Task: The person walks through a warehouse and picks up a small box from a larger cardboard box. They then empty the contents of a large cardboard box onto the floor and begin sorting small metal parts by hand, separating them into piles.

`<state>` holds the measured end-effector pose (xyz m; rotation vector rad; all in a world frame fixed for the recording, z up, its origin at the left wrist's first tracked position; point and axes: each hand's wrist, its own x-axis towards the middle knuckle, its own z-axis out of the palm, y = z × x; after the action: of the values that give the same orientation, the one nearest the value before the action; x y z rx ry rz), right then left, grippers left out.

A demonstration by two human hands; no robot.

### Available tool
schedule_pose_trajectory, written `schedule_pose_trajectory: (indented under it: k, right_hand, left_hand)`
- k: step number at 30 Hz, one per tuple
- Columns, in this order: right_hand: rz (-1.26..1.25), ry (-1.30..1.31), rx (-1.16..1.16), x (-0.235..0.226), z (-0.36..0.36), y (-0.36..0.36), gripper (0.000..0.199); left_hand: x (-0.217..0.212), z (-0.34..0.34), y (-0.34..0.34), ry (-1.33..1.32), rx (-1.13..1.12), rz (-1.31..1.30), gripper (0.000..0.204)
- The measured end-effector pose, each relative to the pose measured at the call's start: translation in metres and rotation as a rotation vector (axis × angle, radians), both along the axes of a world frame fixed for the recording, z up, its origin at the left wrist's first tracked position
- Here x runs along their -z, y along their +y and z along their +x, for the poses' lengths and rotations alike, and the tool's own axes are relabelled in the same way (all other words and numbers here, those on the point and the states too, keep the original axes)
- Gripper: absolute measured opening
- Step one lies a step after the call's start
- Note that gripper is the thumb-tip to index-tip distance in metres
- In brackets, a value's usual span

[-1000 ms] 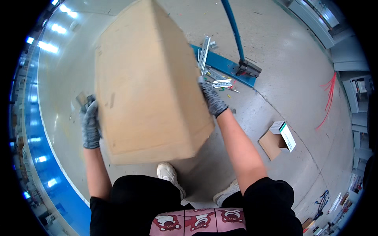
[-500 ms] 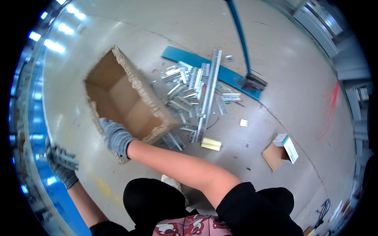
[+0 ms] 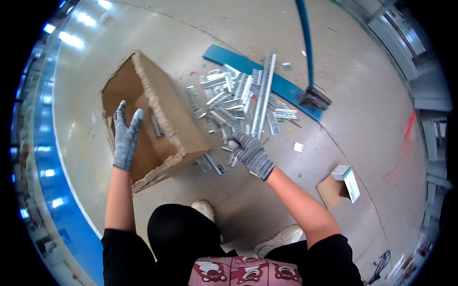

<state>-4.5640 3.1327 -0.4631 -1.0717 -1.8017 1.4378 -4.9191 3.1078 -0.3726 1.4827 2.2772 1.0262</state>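
Note:
An open cardboard box (image 3: pixel 183 128) lies on its side on the grey floor, its mouth facing up and left, with a few metal strips inside. My left hand (image 3: pixel 125 137), in a grey knit glove, hovers flat over the box's opening with fingers spread, holding nothing. My right hand (image 3: pixel 249 152), also gloved, reaches down to the near edge of a heap of short silver metal rails (image 3: pixel 234 102) spilled beside the box; its fingers curl over the pieces, and I cannot see a firm hold on any. A long metal rail (image 3: pixel 264 93) lies across the heap.
A blue board (image 3: pixel 229 61) lies under the heap's far side. A blue-handled broom (image 3: pixel 307 57) stands at the heap's right end. A small open carton with a white lid (image 3: pixel 339 187) sits on the floor at right. A blue floor stripe (image 3: pixel 45 157) runs along the left. My shoes (image 3: pixel 205 209) are below.
One second ago both hands held the box lifted and upended. The metal rails have spilled onto the floor, the box now lies on its side, and my right hand moved from the box's corner to the heap.

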Motion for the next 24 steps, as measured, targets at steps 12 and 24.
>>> schedule_pose_trajectory:
  k: [12,24]
  right_hand:
    - [0.136,-0.844,0.379,0.095,0.188,0.066,0.023]
    - [0.227,-1.221,0.916,0.167,0.3,0.043,0.057]
  left_hand:
    - [0.01,-0.014,0.007,0.398,0.161,-0.289,0.073]
    - [0.056,0.242,0.183,0.487,0.993,-0.197,0.038]
